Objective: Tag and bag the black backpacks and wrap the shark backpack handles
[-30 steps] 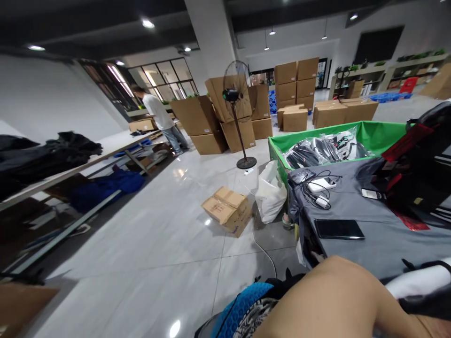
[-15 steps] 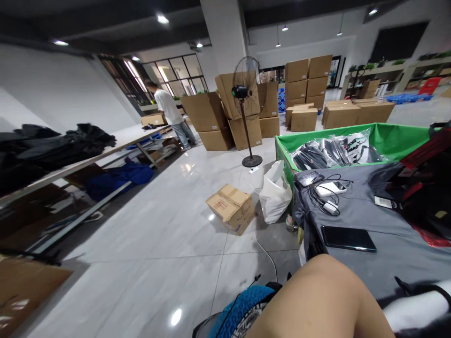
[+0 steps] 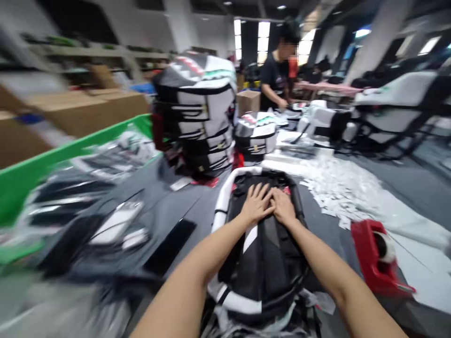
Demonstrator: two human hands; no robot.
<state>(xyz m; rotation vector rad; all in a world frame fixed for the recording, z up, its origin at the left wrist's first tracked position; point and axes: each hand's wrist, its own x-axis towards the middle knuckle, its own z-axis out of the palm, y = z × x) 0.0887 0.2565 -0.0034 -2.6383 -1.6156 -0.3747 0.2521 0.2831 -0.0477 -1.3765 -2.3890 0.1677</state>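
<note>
A black and white backpack lies flat on the grey-covered table in front of me, its dark padded side facing up. On its upper part rests my left hand, fingers spread. My right hand lies beside it on the same dark panel, fingers stretched out and palm down. The two hands nearly touch at the thumbs. Crumpled clear plastic shows at the backpack's near end. A red tape dispenser stands to the right of my right forearm.
Stacked backpacks rise beyond, with a smaller stack beside them. A heap of white tags lies at right. Left are a black phone, a white power bank and a green bin of bagged goods. A co-worker stands behind.
My view has swung right, from the floor, fan and cartons to the table. Both hands are now in view on the backpack; before, only an arm showed.
</note>
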